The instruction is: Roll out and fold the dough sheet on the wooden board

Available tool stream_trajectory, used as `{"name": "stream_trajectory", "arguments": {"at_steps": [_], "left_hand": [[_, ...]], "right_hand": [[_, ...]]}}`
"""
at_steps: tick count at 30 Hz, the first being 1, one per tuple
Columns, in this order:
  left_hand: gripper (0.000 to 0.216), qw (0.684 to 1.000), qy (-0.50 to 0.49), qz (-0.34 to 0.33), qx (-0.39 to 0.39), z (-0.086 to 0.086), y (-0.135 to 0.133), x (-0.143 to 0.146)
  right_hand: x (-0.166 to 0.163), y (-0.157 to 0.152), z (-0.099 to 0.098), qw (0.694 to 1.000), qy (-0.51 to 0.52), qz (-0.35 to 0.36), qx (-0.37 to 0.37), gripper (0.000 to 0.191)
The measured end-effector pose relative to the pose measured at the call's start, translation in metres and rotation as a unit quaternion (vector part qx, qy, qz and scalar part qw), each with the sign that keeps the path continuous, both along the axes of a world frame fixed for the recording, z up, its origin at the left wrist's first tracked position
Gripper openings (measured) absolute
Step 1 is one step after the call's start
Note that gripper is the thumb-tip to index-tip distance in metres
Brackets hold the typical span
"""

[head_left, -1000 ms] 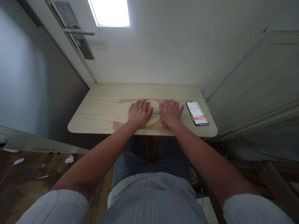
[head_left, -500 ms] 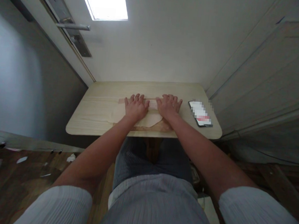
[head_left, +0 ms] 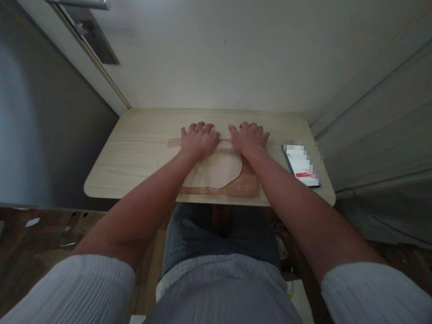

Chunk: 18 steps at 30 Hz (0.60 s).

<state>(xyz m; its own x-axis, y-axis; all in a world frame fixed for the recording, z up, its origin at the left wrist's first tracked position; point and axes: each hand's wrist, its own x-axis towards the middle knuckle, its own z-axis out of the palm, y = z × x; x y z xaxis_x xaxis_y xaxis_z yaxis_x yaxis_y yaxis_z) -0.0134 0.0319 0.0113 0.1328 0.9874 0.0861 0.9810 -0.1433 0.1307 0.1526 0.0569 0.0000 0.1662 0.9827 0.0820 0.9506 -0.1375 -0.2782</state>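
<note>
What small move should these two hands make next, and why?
Probably roll the pale wooden rolling pin back toward the body: left hand and right hand press it at the far edge of the flat pale dough sheet.

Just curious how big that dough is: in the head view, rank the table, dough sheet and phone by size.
1. Table, clearly largest.
2. Dough sheet, though partly covered.
3. Phone, smallest.
All lie at similar distance, so the order seems safe.
</note>
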Motion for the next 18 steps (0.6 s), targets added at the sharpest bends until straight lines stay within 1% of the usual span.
{"name": "stream_trajectory", "arguments": {"at_steps": [9, 13, 18], "left_hand": [[0.054, 0.999, 0.003, -0.017, -0.039, 0.005, 0.023, -0.002], [0.054, 0.999, -0.005, 0.000, -0.045, 0.003, 0.035, -0.002], [0.053, 0.999, -0.006, 0.014, -0.033, 0.003, 0.045, 0.000]], "right_hand": [[-0.002, 0.022, 0.004, 1.000, -0.011, 0.001, 0.006, 0.070], [-0.002, 0.030, 0.004, 1.000, -0.016, 0.005, 0.002, 0.069], [-0.002, 0.044, -0.003, 1.000, -0.022, 0.012, 0.007, 0.070]]}}
